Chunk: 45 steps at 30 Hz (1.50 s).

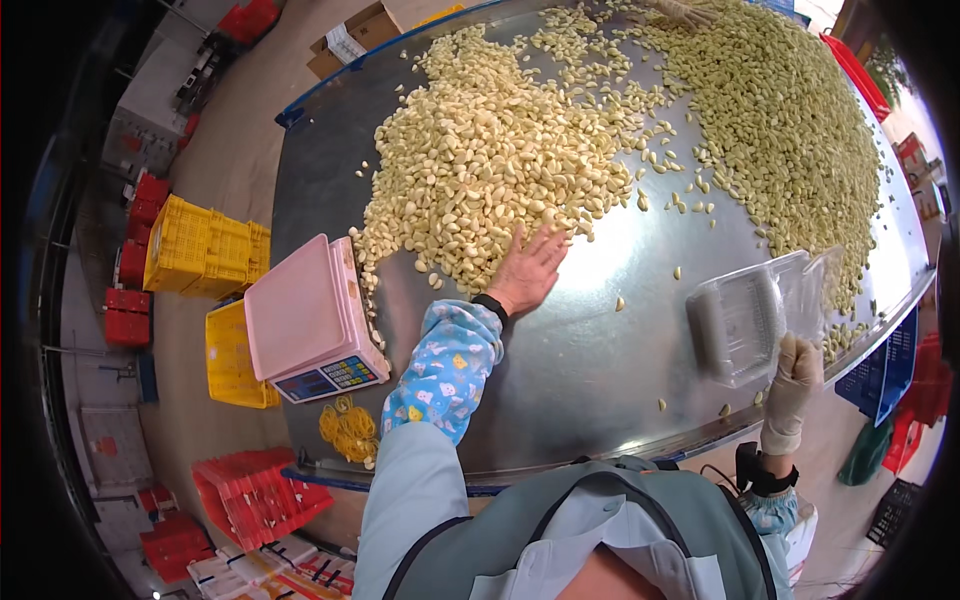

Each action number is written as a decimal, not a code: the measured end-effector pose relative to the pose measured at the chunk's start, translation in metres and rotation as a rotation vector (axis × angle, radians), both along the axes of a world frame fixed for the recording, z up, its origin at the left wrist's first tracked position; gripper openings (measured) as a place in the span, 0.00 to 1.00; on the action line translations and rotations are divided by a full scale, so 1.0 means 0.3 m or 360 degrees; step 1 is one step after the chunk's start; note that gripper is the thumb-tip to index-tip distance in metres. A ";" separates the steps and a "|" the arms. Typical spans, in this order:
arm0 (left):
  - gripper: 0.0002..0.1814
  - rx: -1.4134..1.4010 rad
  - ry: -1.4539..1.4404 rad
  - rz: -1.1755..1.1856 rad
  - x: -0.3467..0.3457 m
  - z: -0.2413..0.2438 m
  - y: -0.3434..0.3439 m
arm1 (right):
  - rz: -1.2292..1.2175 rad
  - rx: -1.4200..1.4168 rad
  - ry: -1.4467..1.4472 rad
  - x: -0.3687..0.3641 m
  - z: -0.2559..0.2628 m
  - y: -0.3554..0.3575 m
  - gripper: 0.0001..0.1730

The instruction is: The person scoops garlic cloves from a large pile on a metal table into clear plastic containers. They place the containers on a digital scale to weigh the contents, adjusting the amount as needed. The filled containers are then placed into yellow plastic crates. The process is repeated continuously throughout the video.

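My bare left hand (527,271) lies with fingers apart against the near edge of a large heap of peeled garlic cloves (480,150) on a metal table (585,375). My right hand (796,375), in a pale glove, grips the edge of a clear plastic clamshell box (739,319), whose lid stands open. The box holds nothing that I can see. Beyond it spreads a second heap of greener cloves (780,142). A few single cloves are scattered between the heaps and near the box.
A digital scale with a pink tray (296,311) stands at the table's left edge, with yellow rubber bands (349,431) nearer me. Yellow crates (206,251) and red crates (255,491) are on the floor at left, a blue crate (885,367) at right. A co-worker's gloved hand (686,11) touches the greener heap's far end.
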<state>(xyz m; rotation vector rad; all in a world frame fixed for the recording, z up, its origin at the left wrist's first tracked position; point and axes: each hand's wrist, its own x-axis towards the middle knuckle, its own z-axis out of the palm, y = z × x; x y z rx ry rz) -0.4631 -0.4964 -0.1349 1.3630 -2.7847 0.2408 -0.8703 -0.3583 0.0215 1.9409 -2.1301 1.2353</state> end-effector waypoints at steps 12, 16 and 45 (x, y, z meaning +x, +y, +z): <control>0.52 0.2012 0.2909 0.0542 0.196 0.332 0.492 | 0.1817 0.0034 0.0666 0.567 0.016 -0.159 0.05; 0.54 0.2178 0.3029 0.0812 0.216 0.448 0.703 | 0.2549 -0.0243 0.0536 0.748 -0.095 -0.150 0.04; 0.34 0.0071 0.1997 0.1764 0.048 0.178 0.299 | 0.0968 0.0947 -0.1431 1.042 -0.617 -0.932 0.40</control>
